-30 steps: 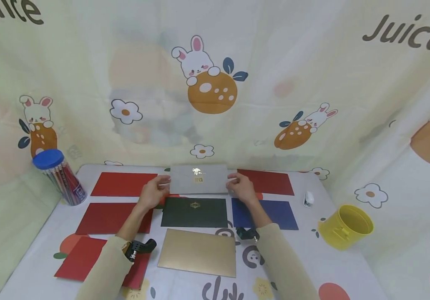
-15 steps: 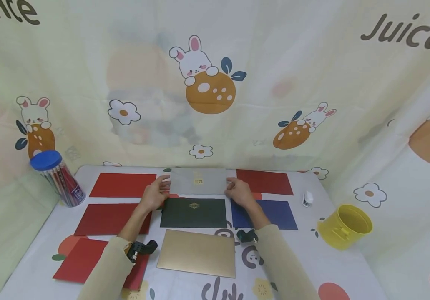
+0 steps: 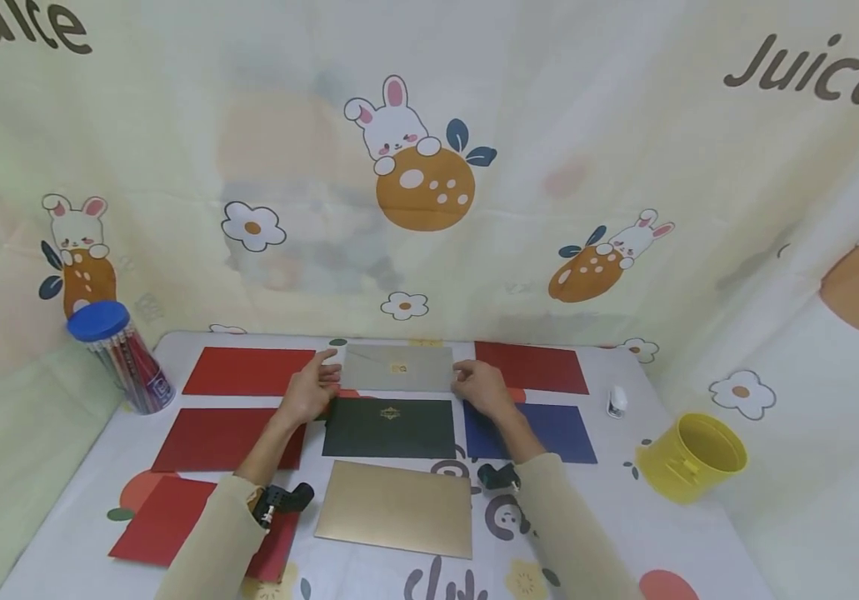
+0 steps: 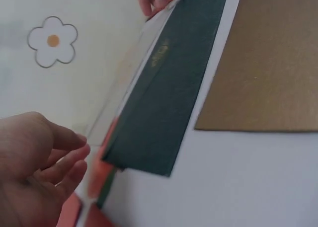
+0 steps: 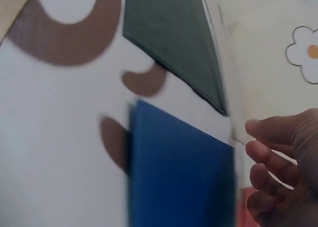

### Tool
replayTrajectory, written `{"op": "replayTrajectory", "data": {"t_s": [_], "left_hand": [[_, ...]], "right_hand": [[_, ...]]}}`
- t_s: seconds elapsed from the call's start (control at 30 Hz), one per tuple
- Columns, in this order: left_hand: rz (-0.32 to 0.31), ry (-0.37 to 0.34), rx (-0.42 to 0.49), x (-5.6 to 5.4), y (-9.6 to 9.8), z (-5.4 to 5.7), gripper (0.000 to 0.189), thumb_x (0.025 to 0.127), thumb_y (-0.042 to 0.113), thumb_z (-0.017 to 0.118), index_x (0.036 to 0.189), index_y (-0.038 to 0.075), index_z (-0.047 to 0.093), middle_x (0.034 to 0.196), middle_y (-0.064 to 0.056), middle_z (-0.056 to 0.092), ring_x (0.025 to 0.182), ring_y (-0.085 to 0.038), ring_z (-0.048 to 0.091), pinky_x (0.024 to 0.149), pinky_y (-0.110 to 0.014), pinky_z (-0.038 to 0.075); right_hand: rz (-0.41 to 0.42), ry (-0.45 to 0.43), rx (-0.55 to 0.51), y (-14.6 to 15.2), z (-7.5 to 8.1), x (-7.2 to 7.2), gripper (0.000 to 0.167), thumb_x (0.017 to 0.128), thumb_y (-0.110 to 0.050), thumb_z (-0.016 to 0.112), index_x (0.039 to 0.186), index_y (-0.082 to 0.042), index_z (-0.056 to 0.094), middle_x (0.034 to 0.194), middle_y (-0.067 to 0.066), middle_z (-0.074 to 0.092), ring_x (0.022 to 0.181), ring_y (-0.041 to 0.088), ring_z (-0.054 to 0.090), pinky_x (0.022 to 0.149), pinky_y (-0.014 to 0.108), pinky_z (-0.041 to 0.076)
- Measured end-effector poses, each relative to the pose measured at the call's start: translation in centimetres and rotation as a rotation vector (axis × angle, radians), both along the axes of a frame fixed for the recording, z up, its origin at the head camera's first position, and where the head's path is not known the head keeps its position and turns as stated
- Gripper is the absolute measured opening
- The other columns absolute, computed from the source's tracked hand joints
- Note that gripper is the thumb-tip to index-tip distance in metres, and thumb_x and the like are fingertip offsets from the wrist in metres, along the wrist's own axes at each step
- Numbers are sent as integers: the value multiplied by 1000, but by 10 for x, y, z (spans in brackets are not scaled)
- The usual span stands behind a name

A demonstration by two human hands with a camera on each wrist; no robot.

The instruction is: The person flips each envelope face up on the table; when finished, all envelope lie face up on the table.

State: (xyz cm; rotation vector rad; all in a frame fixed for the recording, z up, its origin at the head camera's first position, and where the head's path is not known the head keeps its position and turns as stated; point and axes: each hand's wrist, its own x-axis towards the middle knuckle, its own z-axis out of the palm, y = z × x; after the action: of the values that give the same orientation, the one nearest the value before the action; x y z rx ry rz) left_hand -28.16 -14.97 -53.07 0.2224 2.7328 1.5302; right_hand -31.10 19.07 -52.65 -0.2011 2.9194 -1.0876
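Note:
A flat grey rectangular card (image 3: pixel 369 367) with a small gold print lies at the back middle of the table. My left hand (image 3: pixel 310 390) is at its left edge, fingers loosely spread; in the left wrist view the fingertips (image 4: pixel 82 146) are right by the card's corner. On the opposite side, my right hand (image 3: pixel 483 388) has its thumb and fingers lightly bent beside the right edge. A gap shows between thumb and forefinger in the right wrist view. Just in front of the grey card lies a dark green card (image 3: pixel 388 433) with a gold emblem.
Nearest me is a gold card (image 3: pixel 399 508). Red cards (image 3: pixel 222 437) lie in a left column, with another red card (image 3: pixel 541 367) and a blue card (image 3: pixel 549 429) at right. A blue-lidded pencil jar (image 3: pixel 125 358), a small white object (image 3: pixel 616 402) and a yellow bucket (image 3: pixel 687 458) stand at the sides.
The grey card, earlier tilted up between both hands, has come down flat on the table. Both hands stay at its two sides, with the fingers looser now.

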Motion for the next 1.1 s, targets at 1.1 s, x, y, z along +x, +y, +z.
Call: {"op": "replayTrajectory", "data": {"t_s": [1.1], "left_hand": [[-545, -346, 70, 96, -53, 25, 52, 97, 14, 67, 144, 2, 48, 116, -13, 73, 109, -27, 70, 98, -46, 54]], "right_hand": [[683, -644, -148, 77, 24, 92, 48, 93, -15, 66, 140, -23, 60, 115, 1, 75, 81, 24, 63, 53, 26, 35]]}}
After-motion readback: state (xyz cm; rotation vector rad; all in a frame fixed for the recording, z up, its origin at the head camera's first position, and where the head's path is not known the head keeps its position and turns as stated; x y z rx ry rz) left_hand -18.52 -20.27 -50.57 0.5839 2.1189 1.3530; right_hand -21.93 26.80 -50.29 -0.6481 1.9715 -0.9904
